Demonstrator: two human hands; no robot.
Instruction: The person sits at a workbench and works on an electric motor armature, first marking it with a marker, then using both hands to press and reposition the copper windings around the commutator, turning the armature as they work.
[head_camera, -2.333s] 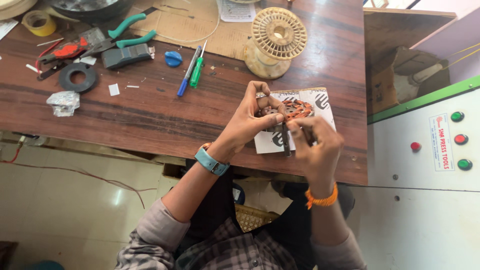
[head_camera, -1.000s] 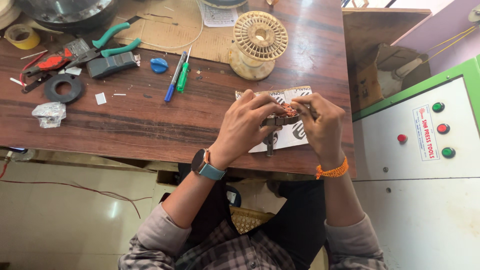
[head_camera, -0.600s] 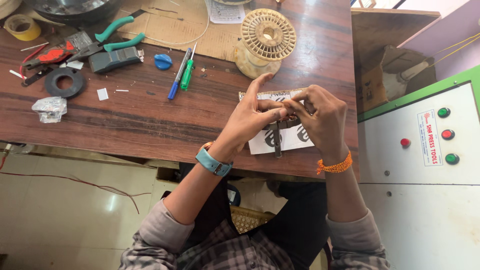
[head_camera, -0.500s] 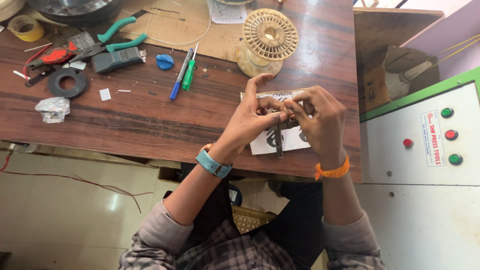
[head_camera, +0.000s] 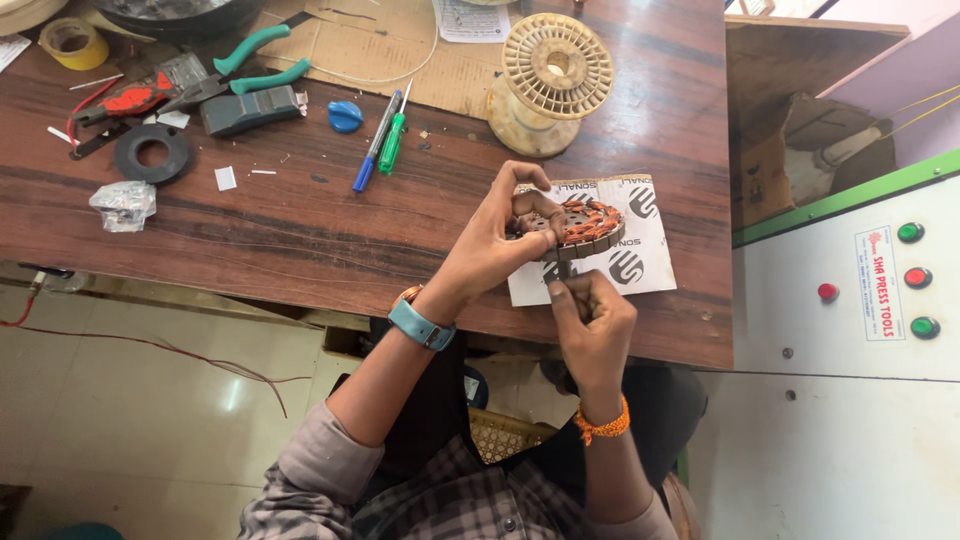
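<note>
1. Since the frame half a second earlier, the right hand (head_camera: 592, 322) has been drawn back from the stator (head_camera: 580, 226) toward the table's (head_camera: 300, 240) near edge, while the left hand has been kept on the stator.
2. The stator, a dark ring wound with copper coils, is held just above a white printed sheet (head_camera: 640, 262) near the table's right end.
3. The left hand (head_camera: 495, 245) is closed around the stator's left rim, with the thumb and fingers curled over its top and the forefinger raised.
4. The right hand is pinched shut just below the stator; something thin and dark seems to be gripped between thumb and fingers, but what it is cannot be told from this view.
5. A blue watch (head_camera: 420, 323) is worn on the left wrist and an orange thread band (head_camera: 602, 425) on the right.
6. A cream plastic spool (head_camera: 550, 80) stands behind the stator, well apart from it.
7. Further left lie a blue pen (head_camera: 376, 142) and a green pen (head_camera: 392, 143) side by side, a small blue cap (head_camera: 344, 115), green-handled pliers (head_camera: 250, 62), a black tape roll (head_camera: 153, 153) and a yellow tape roll (head_camera: 73, 42).
8. To the right of the table stands a white cabinet (head_camera: 850, 400) with red and green buttons.
</note>
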